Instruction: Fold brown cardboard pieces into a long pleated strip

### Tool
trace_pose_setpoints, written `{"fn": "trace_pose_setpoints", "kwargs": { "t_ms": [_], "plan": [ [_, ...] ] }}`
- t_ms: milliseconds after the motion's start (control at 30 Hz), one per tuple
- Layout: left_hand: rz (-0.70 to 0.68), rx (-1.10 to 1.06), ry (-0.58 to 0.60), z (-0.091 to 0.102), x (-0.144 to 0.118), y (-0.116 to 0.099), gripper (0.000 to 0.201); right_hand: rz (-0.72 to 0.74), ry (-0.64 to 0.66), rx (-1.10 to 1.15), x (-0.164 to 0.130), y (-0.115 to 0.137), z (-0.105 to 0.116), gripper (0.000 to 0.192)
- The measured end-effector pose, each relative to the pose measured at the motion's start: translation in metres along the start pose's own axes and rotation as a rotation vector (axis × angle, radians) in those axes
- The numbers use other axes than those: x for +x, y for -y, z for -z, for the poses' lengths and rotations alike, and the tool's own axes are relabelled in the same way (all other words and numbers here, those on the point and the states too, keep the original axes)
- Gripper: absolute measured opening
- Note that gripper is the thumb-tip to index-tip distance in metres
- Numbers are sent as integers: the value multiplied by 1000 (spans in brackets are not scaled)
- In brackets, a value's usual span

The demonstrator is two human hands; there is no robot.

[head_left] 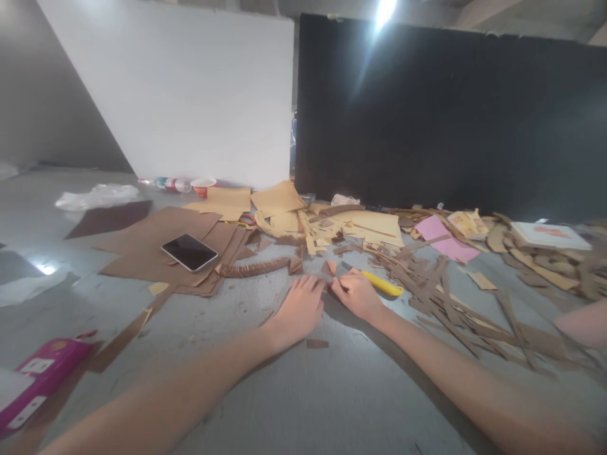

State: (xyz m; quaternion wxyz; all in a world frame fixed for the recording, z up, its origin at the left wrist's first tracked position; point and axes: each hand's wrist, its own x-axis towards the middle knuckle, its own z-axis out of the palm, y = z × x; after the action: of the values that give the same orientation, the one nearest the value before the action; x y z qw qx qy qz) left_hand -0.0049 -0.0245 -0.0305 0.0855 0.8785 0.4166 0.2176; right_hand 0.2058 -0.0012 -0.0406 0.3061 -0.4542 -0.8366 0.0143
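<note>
Near the middle of the table, my left hand [301, 306] has its fingers bent and pressed together, fingertips at a small brown cardboard piece [329, 268]. From the other side my right hand [356, 294] pinches this same piece between thumb and fingers. A yellow utility knife [385, 284] lies just behind my right hand, its blade [348, 266] pointing left. Beyond my left hand is a curved, ridged cardboard strip [258, 268] beside a small folded cardboard piece [295, 265]. A little cardboard scrap [317, 344] rests between my forearms.
Brown cardboard sheets [142, 246] bear a phone [190, 252] on the left. Heaped cardboard strips [446, 303] and pink paper [446, 237] spread right. A magenta object [47, 376] stands front left; another person's arm [585, 323] shows at right. Boards [213, 95] close off the back.
</note>
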Motion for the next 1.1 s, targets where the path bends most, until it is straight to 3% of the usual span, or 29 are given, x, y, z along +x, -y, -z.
{"fn": "trace_pose_setpoints", "kwargs": {
  "t_ms": [433,600,933,1100],
  "plan": [
    [25,-85,-80,-5,0,5,36,4,10,22,2,4,2,57],
    [150,-154,-203,-4,5,10,23,34,9,33,2,1,1,58],
    [165,-180,-193,-4,5,16,9,43,35,60,3,4,2,59],
    [162,-222,-191,-8,5,18,10,-10,102,76,6,10,11,43]
  ]
}}
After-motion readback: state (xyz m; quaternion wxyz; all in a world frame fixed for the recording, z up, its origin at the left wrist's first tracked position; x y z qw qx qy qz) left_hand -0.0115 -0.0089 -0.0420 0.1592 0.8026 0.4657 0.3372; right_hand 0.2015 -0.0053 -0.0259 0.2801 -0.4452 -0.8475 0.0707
